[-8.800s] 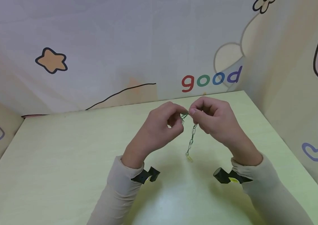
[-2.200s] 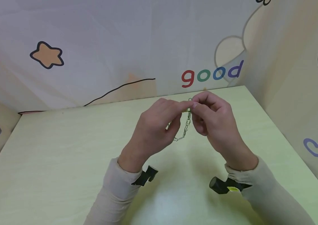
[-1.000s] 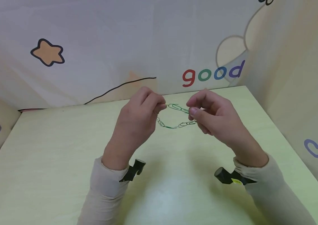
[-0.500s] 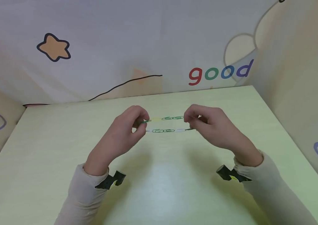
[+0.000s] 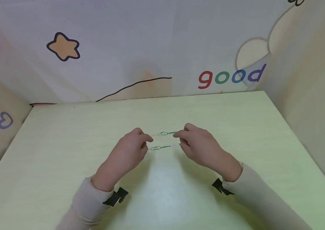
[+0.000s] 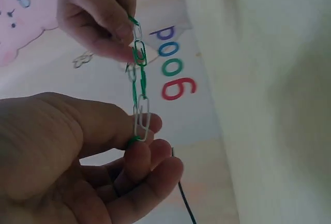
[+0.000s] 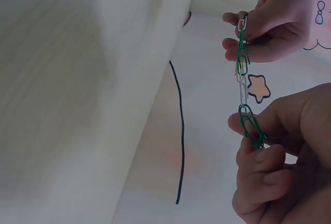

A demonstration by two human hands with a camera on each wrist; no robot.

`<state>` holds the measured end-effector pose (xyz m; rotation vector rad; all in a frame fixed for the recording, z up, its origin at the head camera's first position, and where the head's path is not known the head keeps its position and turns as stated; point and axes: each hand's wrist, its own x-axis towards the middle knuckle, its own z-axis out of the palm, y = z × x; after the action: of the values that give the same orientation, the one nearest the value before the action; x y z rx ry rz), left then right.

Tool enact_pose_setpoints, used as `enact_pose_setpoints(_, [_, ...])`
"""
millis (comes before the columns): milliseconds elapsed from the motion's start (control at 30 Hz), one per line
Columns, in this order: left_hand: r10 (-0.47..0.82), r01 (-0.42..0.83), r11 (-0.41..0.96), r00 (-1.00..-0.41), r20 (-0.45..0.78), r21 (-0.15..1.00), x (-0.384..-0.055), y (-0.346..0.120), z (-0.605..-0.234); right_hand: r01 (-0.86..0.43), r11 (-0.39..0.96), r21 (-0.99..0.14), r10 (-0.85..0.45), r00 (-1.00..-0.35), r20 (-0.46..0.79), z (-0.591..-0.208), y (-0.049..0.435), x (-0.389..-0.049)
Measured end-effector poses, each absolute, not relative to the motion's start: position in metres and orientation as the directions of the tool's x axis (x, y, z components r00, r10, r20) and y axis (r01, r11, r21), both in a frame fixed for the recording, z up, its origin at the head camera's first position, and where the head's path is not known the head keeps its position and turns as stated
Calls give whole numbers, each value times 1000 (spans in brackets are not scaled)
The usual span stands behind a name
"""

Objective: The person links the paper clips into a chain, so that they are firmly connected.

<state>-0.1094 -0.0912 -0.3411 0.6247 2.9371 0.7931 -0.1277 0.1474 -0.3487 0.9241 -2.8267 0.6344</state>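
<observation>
A closed loop of linked paper clips (image 5: 163,134), green, white and yellow, is stretched between the two hands above the table, in two near-parallel strands. At its left end, the left hand (image 5: 126,153) pinches the loop between thumb and fingers; the left wrist view shows a white clip (image 6: 143,118) at those fingertips. The right hand (image 5: 201,147) holds the other end, and a green clip (image 7: 251,125) lies against its thumb and curled fingers in the right wrist view. The clips inside each grip are partly hidden by the fingers.
A pale green table (image 5: 64,166) spreads beneath both hands. Behind it stands a cloth backdrop (image 5: 128,41) with a printed star and the word "good", and printed side panels rise left and right. Each sleeve cuff carries a black wrist camera (image 5: 116,196).
The strand that hung with a yellow clip at its lower end is now a loop. Both hands have moved apart, pulled it taut sideways, and come lower in the head view.
</observation>
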Motion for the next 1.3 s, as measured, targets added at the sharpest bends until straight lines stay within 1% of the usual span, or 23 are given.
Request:
enact_pose_setpoints(67, [395, 361, 820, -918, 15, 444, -111, -87, -350, -569, 750, -339, -560, -817, 133, -355, 144, -130])
enact_pose_setpoints(133, [413, 362, 829, -910, -29, 427, -115, -83, -359, -553, 759, -343, -580, -814, 30, -361, 141, -133])
enact_pose_setpoints(167, [423, 364, 828, -905, -48, 426, -118, -82, -364, -544, 760, -357, -588, -809, -20, -365, 140, -134])
enact_pose_setpoints(233, [439, 362, 827, -894, -91, 431, -122, -80, -374, -517, 747, -418, -604, -790, -104, -372, 140, -137])
enact_pose_setpoints(333, [463, 372, 825, -877, -131, 425, -125, -77, -386, -502, 719, -481, -634, -756, -160, -383, 140, -138])
enact_pose_setpoints(400, [474, 387, 829, -869, -140, 405, -125, -77, -392, -506, 703, -500, -654, -736, -176, -389, 141, -138])
enact_pose_setpoints(467, [487, 420, 834, -866, -119, 357, -124, -77, -395, -530, 695, -486, -670, -723, -170, -393, 142, -136])
enact_pose_setpoints(600, [503, 470, 840, -862, -65, 273, -118, -83, -396, -533, 712, -456, -660, -729, -178, -393, 143, -132])
enact_pose_setpoints(667, [505, 470, 833, -861, -56, 291, -116, -88, -397, -522, 731, -439, -643, -742, -189, -392, 143, -130])
enact_pose_setpoints(833, [503, 439, 799, -862, -56, 411, -115, -97, -397, -503, 753, -425, -620, -758, -203, -388, 146, -130])
enact_pose_setpoints(1033, [509, 452, 796, -860, -41, 401, -121, -100, -397, -524, 738, -425, -636, -751, -179, -388, 145, -133])
enact_pose_setpoints(1300, [478, 407, 808, -876, -70, 426, -123, -100, -397, -528, 737, -423, -642, -743, -190, -387, 145, -134])
